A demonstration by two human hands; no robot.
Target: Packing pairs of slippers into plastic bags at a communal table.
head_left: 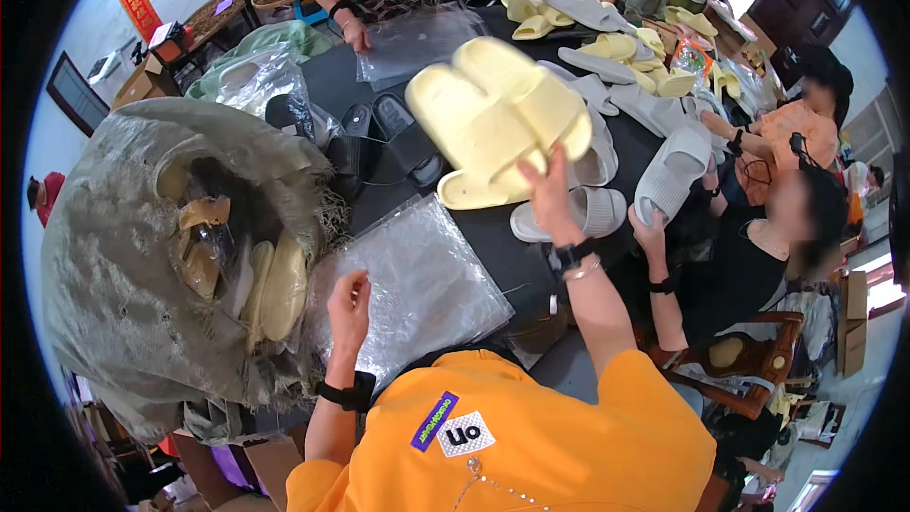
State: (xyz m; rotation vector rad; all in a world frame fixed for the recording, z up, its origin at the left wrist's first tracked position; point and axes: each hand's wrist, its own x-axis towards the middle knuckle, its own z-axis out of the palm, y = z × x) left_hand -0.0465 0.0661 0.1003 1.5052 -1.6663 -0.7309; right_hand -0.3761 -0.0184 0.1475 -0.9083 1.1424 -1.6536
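Fingers of the right hand (552,197) clamp the near side of two pale-yellow slides (469,128), held above the black table (486,237); a third yellow slide (466,192) shows just beneath. The left hand (350,308) has fingers curled together over one clear-bag stack (427,270); whether they pinch anything, I cannot tell. Two black slides (408,137) lie farther left. One frayed sack (123,228) crowds the left edge. Narrow tabletop separates the stack's right edge from one ribbed grey slide (599,211).
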